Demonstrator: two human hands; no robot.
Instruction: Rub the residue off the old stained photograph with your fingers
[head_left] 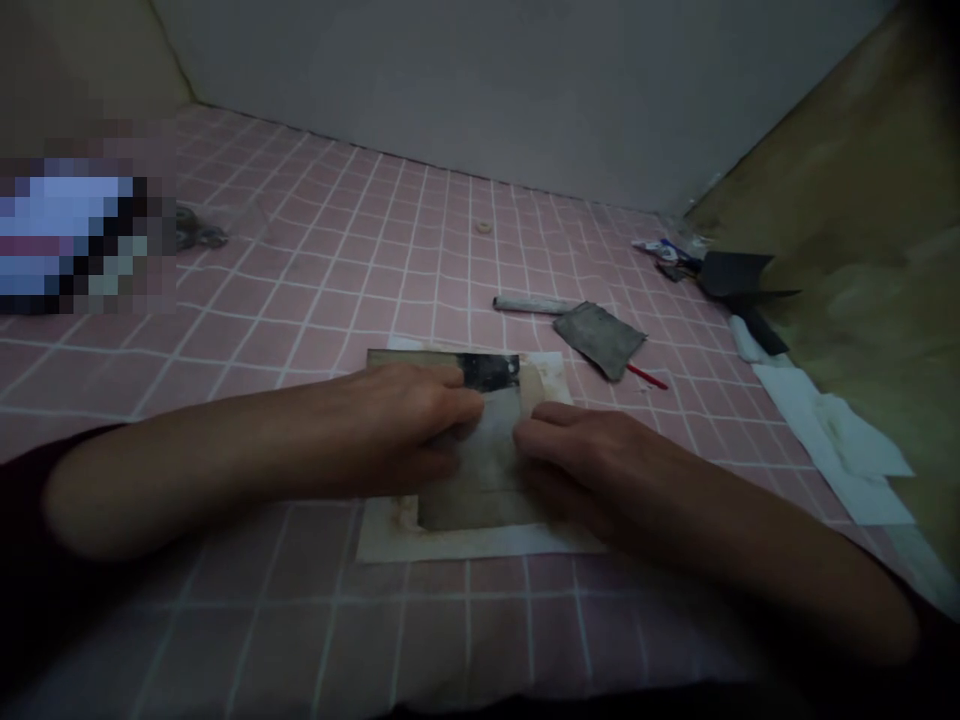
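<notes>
My left hand (pixel 409 420) and my right hand (pixel 592 450) meet over a greyish stained sheet (pixel 487 470) that lies on a brown slab (pixel 480 370), which rests on a white stained paper (pixel 457 540). Both hands have their fingers curled and pressed onto the sheet's edges, the left on its left side, the right on its right side. A dark black patch (pixel 491 370) shows at the slab's far end, just beyond my left fingers. The fingertips are partly hidden under the hands.
A pink grid-patterned cloth (pixel 337 260) covers the surface. Beyond the slab lie a grey stick (pixel 529 304), a grey sandpaper piece (pixel 600 338) and a red pen (pixel 646 376). Dark folded sheets (pixel 739 280), white tissues (pixel 832 420) and small tubes (pixel 664 248) sit at right.
</notes>
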